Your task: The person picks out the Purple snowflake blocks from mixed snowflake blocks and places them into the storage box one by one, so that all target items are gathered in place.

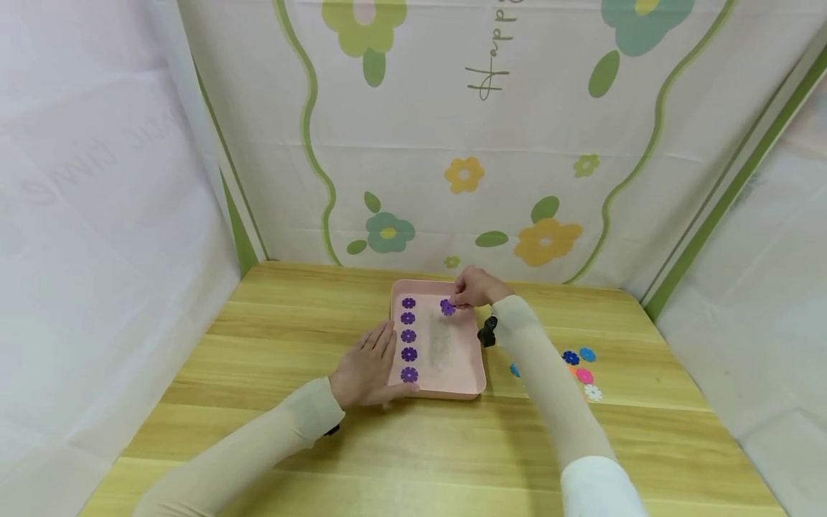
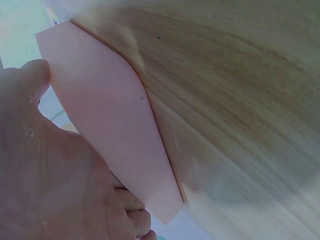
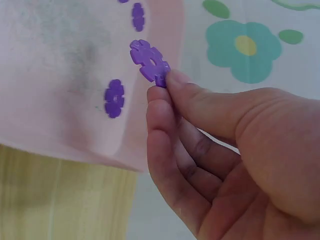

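Purple flower piece sits above the pink tray's far right part, pinched in my right hand; best lower it level by its edge, my left hand, fingers straight, bracing the left side.

A wood-grain tabletop carries a shallow pink tray near its far edge; to the right lie loose notched discs, blue, orange, pink and white.
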Motion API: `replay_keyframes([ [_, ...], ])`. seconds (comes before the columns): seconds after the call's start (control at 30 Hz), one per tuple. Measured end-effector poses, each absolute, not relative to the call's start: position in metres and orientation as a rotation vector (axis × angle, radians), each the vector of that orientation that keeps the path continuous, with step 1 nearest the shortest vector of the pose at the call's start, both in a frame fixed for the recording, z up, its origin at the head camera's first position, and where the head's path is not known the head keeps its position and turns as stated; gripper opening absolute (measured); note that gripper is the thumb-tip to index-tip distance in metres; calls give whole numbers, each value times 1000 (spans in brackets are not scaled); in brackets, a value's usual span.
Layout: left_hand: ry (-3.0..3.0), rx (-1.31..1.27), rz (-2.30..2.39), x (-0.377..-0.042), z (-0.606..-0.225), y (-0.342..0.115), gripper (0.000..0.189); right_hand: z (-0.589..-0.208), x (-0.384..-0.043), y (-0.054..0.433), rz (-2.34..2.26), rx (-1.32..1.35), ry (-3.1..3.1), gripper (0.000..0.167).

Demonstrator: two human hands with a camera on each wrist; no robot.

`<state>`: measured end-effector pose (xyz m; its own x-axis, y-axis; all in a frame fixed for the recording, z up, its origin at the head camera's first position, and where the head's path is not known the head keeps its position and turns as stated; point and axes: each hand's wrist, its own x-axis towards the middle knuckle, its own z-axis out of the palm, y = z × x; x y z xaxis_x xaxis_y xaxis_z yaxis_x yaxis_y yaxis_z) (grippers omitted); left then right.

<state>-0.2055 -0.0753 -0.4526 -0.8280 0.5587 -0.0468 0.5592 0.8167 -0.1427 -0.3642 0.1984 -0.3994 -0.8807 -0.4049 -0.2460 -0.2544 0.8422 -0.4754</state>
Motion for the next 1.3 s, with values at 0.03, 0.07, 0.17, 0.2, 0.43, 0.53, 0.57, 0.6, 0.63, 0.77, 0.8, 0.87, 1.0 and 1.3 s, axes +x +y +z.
replay_keyframes([
  [0.03,2995,923,-235,-205,-453,-75,114,-402,-365,198,-614,-476,2681,33],
  [0.07,2992,923,-239,-206,-454,-75,115,-404,-365,198,-605,-467,2680,34],
  [0.17,2987,922,-230,-205,-454,-75,115,-410,-365,198,-594,-440,2681,37],
  [0.2,2986,923,-228,-205,-453,-74,115,-412,-365,199,-598,-420,2681,37],
  [0.43,2997,931,-240,-206,-448,-73,113,-419,-365,201,-620,-353,2695,36],
  [0.53,3001,926,-248,-206,-447,-73,113,-420,-365,198,-606,-355,2716,32],
  [0.57,3002,923,-250,-206,-446,-73,113,-421,-364,197,-605,-354,2724,29],
  [0.6,3000,921,-253,-206,-446,-73,114,-422,-364,196,-604,-349,2732,26],
  [0.63,2998,921,-251,-206,-446,-73,114,-422,-363,195,-601,-344,2742,24],
  [0.77,2990,919,-235,-208,-447,-73,114,-426,-361,193,-589,-327,2778,19],
  [0.8,2988,917,-233,-208,-448,-73,114,-426,-361,193,-590,-328,2784,18],
  [0.87,2986,911,-228,-208,-448,-73,114,-426,-360,194,-610,-339,2786,16],
  [1.0,2982,904,-225,-208,-447,-74,114,-425,-358,201,-679,-411,2759,15],
  [1.3,2972,915,-179,-207,-450,-76,114,-403,-341,233,-731,-565,2752,24],
])
